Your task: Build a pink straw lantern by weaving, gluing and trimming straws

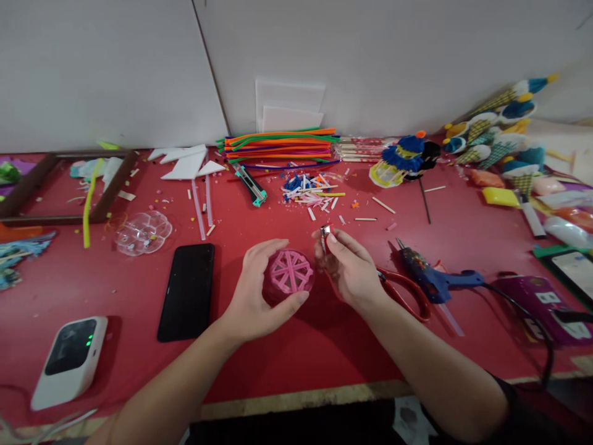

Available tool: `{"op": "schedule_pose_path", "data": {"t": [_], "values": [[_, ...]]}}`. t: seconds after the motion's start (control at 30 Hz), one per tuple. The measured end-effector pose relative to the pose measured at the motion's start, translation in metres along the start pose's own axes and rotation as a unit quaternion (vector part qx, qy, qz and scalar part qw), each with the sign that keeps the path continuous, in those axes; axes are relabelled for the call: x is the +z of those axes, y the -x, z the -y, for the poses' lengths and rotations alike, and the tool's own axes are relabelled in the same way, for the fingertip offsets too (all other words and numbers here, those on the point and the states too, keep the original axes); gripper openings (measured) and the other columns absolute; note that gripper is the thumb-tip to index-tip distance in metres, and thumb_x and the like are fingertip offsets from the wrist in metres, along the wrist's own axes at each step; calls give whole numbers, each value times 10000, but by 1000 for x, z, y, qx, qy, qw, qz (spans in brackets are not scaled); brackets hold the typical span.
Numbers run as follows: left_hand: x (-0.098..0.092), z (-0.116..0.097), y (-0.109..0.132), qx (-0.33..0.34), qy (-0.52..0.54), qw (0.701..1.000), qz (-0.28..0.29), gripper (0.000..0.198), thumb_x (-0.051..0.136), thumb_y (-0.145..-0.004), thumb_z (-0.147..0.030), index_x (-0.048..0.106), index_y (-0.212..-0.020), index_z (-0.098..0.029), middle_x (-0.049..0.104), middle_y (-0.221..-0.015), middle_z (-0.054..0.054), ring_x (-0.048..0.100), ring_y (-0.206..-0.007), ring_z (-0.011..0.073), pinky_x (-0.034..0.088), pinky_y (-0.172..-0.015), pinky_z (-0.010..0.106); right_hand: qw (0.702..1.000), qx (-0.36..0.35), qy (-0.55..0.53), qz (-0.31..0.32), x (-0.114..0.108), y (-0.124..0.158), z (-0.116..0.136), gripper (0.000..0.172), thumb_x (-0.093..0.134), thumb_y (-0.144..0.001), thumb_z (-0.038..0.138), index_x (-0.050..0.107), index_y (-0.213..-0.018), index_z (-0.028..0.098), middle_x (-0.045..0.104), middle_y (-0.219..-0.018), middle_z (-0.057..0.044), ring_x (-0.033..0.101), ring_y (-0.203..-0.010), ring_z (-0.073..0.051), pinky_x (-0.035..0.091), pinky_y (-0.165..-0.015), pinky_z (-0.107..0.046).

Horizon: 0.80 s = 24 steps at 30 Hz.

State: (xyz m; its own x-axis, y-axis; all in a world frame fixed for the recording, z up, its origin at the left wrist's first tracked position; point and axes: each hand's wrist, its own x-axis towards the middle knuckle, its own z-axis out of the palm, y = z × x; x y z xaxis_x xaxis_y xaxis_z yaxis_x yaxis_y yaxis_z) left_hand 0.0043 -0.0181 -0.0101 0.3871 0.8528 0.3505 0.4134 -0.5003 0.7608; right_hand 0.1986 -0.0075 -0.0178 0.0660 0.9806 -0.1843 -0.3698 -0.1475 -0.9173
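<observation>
Fingers and thumb of my left hand (259,290) curl round a pink round piece (291,272) with spokes across its top, like a small wheel. Just to its right, my right hand (352,266) grips a red lighter (325,235) with its metal top pointing up and away from me. No flame shows on it. A small gap separates the lighter from the pink piece. Beyond my hands lies a pile of short cut sticks (308,188) in blue, white, orange and pink. Red-handled pliers (407,290) lie partly behind my right forearm.
A blue glue gun (430,272) with a cord rests at right. A black phone (186,292) and a white device (69,361) lie at left. Farther back are a cutter knife (250,184), pipe cleaners (278,148), a clear palette (143,233) and a decorated figure (403,161).
</observation>
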Motion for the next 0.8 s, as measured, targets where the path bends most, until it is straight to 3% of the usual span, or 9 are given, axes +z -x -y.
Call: {"op": "schedule_pose_path", "data": {"t": [0.13, 0.23, 0.33, 0.43, 0.5, 0.57, 0.63, 0.7, 0.8], "values": [[1, -1, -2, 6, 10, 1000, -5, 580, 758, -822, -364, 512, -1333, -241, 584, -1322, 148, 566, -1264, 315, 488, -1069, 530, 994, 80, -42, 55, 1, 0, 11, 411, 668, -775, 574, 662, -994, 226, 491, -548, 72, 368, -413, -97, 327, -392, -244], [2, 1, -3, 14, 9, 1000, -15, 565, 773, -809, -376, 533, -1300, -234, 603, -1298, 148, 572, -1251, 315, 485, -1063, 539, 993, 87, -50, 57, 2, -1, 12, 392, 722, -731, 505, 594, -1002, 252, 509, -552, 92, 362, -396, -91, 302, -375, -226], [2, 3, -2, 25, 14, 999, -21, 587, 790, -794, -405, 538, -1295, -232, 624, -1267, 143, 584, -1225, 314, 488, -1051, 543, 998, 45, -27, 22, 4, -3, 9, 373, 782, -693, 435, 515, -887, 261, 552, -601, 89, 420, -437, -85, 349, -402, -212], [3, 8, 1, 19, 48, 999, -8, 599, 772, -815, -412, 518, -1328, -235, 612, -1310, 150, 589, -1244, 312, 492, -1056, 529, 993, -65, 94, -16, 5, 3, 18, 315, 782, -751, 396, 557, -919, 253, 598, -683, 64, 512, -514, -98, 441, -471, -234], [4, 11, 5, 3, 89, 996, 8, 664, 761, -831, -415, 457, -1394, -239, 580, -1365, 164, 592, -1266, 310, 498, -1060, 512, 960, -169, 217, -52, 3, 13, 38, 280, 769, -802, 365, 622, -1008, 245, 662, -786, 21, 599, -611, -121, 494, -540, -255], [5, 14, 7, -1, 115, 993, 22, 802, 786, -810, -436, 368, -1466, -242, 548, -1411, 180, 576, -1299, 323, 481, -1086, 519, 908, -264, 314, -87, 1, 24, 63, 267, 766, -828, 338, 663, -1055, 243, 709, -894, -24, 660, -708, -148, 523, -586, -265], [7, 15, 8, 0, 115, 993, 22, 867, 811, -784, -458, 343, -1482, -246, 527, -1430, 180, 559, -1315, 336, 464, -1104, 535, 864, -316, 383, -89, -1, 29, 83, 252, 743, -863, 339, 683, -1093, 252, 728, -912, -35, 668, -689, -149, 522, -560, -260], [8, 16, 7, 1, 98, 995, 18, 834, 811, -780, -460, 373, -1459, -251, 524, -1420, 169, 557, -1304, 339, 464, -1101, 537, 828, -349, 436, -45, -1, 22, 89, 256, 713, -890, 340, 688, -1131, 257, 737, -884, -28, 660, -651, -145, 536, -559, -263], [7, 16, 4, 0, 74, 997, 23, 719, 779, -805, -433, 428, -1406, -251, 541, -1377, 151, 561, -1280, 331, 475, -1089, 523, 776, -382, 502, 24, 2, -12, 71, 236, 653, -918, 321, 689, -1132, 227, 750, -937, -52, 675, -704, -164, 575, -644, -304]]}}
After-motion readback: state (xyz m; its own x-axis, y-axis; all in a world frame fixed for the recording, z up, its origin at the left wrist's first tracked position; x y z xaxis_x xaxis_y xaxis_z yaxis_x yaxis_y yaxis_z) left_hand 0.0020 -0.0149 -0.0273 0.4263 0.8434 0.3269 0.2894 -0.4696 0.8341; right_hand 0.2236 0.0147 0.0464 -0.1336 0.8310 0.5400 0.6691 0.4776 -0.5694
